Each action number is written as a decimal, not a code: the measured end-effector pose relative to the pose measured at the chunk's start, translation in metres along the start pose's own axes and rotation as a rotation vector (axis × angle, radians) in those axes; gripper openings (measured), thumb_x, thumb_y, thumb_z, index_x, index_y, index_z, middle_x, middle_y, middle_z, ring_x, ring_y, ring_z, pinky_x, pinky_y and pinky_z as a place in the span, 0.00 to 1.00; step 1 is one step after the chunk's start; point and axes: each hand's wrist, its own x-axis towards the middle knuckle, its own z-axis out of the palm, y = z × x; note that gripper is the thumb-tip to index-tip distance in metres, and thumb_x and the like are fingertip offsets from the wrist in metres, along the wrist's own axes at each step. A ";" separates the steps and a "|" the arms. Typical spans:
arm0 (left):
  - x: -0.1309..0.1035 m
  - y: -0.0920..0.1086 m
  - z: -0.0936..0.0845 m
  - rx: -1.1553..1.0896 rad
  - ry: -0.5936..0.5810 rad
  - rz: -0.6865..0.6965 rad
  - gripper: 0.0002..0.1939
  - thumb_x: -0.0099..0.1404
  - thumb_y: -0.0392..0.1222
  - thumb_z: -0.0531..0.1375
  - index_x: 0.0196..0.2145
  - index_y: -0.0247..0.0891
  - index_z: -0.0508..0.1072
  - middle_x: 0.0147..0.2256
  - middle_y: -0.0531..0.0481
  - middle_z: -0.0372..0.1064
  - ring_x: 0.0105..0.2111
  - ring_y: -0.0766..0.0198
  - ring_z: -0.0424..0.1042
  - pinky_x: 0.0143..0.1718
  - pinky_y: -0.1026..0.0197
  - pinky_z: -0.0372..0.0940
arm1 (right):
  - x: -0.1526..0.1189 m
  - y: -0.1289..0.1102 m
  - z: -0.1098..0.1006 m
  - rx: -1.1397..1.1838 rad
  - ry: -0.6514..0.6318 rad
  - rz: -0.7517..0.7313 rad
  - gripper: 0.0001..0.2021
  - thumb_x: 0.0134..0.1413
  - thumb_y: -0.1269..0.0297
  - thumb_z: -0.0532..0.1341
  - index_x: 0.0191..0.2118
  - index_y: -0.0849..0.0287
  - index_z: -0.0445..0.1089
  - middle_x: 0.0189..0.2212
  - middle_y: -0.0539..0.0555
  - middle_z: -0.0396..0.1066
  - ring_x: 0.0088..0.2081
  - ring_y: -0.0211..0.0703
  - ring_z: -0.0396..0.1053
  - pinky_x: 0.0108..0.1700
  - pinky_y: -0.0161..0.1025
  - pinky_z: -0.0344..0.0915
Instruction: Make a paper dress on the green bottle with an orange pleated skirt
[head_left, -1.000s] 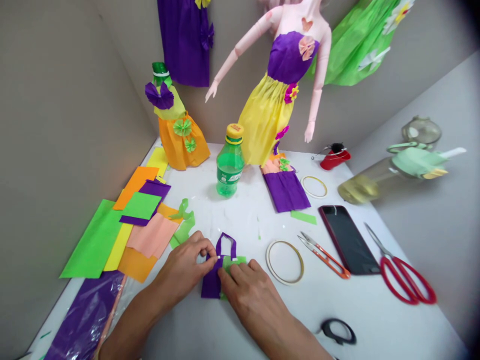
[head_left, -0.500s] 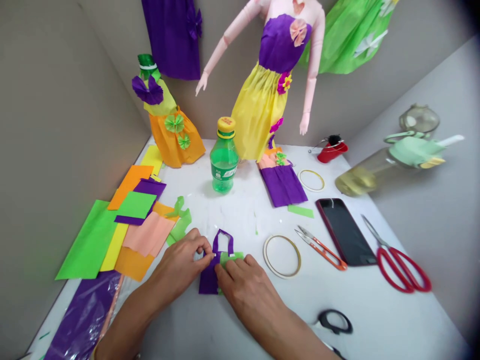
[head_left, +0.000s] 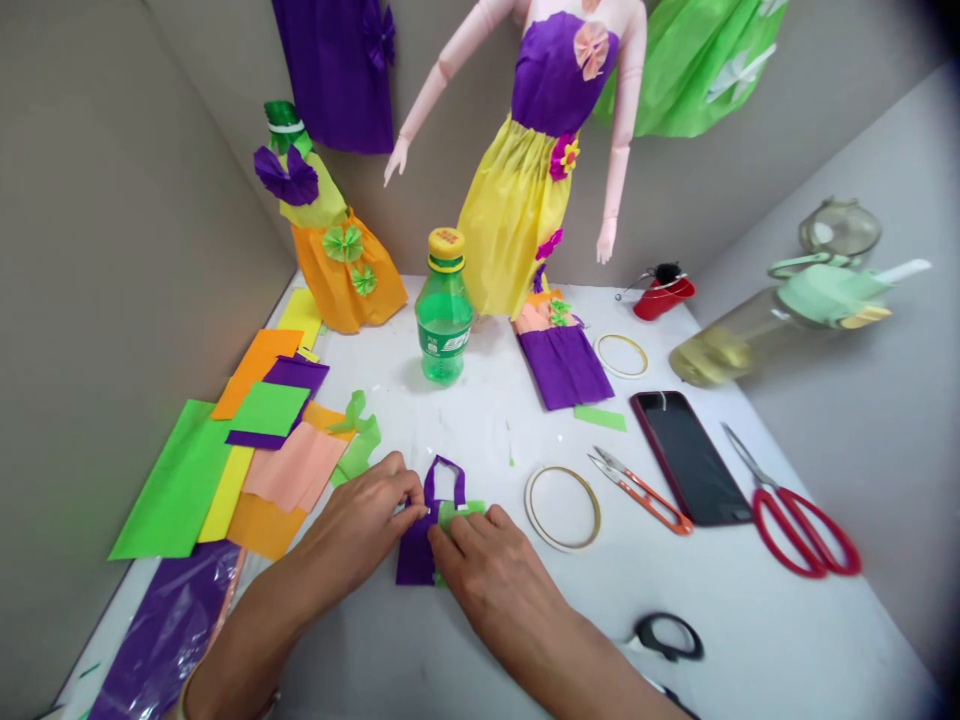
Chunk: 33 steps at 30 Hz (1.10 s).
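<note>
Holding liq. [head_left: 441, 369], btl [head_left: 444, 308] stands beyond L hand [head_left: 375, 508] & purple pc [head_left: 415, 562].

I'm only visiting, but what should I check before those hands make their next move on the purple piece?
1. Right hand on the purple piece: ok, resting on it.
2. Left hand gripping the nearest white tab: cannot tell, too small.
3. Surroundings free of scraps: not ok, a green scrap lies beyond the left hand.
4. Red-handled scissors clear of both hands: ok, off to the right.
5. Bottle capped: ok.
</note>
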 end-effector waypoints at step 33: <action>0.009 0.014 -0.003 0.293 -0.029 0.061 0.10 0.66 0.33 0.49 0.30 0.38 0.68 0.36 0.47 0.65 0.35 0.59 0.68 0.34 0.58 0.58 | 0.001 0.000 0.005 -0.032 0.031 0.003 0.12 0.50 0.77 0.65 0.41 0.63 0.68 0.28 0.50 0.68 0.27 0.45 0.64 0.32 0.44 0.54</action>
